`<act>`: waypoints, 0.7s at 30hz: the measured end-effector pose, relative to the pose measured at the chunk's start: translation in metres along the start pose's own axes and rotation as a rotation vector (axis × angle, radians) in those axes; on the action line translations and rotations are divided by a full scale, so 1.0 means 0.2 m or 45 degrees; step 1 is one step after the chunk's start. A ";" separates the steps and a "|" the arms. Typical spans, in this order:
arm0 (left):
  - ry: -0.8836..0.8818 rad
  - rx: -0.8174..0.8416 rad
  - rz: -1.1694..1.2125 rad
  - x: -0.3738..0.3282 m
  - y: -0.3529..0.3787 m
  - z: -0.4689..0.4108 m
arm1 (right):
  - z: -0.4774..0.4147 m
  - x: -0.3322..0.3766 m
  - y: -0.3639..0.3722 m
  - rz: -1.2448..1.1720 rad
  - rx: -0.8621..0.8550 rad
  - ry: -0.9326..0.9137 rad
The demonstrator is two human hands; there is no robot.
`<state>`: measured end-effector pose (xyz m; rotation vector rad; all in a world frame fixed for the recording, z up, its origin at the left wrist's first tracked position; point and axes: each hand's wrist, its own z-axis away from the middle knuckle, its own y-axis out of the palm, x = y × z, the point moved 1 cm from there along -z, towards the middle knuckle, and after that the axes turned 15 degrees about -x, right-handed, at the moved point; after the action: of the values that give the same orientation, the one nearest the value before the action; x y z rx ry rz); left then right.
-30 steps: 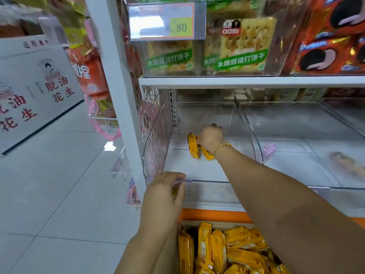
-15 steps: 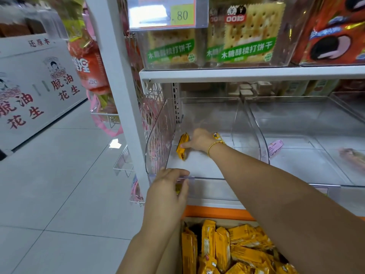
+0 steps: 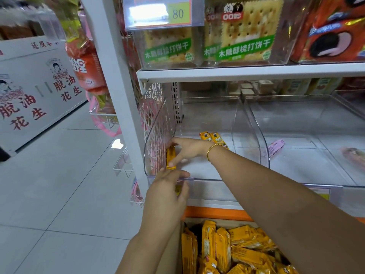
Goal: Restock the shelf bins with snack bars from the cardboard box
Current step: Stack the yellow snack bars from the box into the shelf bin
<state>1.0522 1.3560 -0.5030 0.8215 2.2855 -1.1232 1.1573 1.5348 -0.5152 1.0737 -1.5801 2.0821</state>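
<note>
Right hand [image 3: 189, 149] reached inside the clear bin [image 3: 246, 123], thumb and fingers closed round one snack bar [image 3: 171, 158] held against the bin's left wall. Two more bars [image 3: 214, 137] lay just behind its wrist. Left hand [image 3: 167, 192] gripped the bin's front lip, directly below the right. Cardboard box [image 3: 221, 221] of bars sat beneath both hands

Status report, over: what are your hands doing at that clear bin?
Right hand pinching snack bar against shelf bin left wall. Left hand gripping its front lip. Two bars already inside; nothing blocking.
</note>
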 end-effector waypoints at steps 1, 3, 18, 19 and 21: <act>0.005 0.006 -0.004 0.00 0.00 0.00 | 0.01 0.00 -0.02 0.016 0.061 0.032; 0.011 0.017 -0.016 0.00 -0.01 0.00 | 0.01 0.01 -0.03 0.099 0.097 0.038; 0.036 0.016 0.011 0.01 -0.01 0.00 | 0.02 -0.05 -0.19 -0.220 -0.122 0.286; 0.030 0.022 0.012 0.01 -0.01 0.00 | 0.02 -0.04 -0.20 -0.380 -0.122 0.333; 0.031 0.035 0.010 0.01 -0.01 0.00 | 0.03 -0.04 -0.21 -0.598 -0.175 0.393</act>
<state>1.0498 1.3554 -0.5039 0.8581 2.2895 -1.1500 1.1912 1.5454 -0.4908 0.9140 -1.1677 1.6989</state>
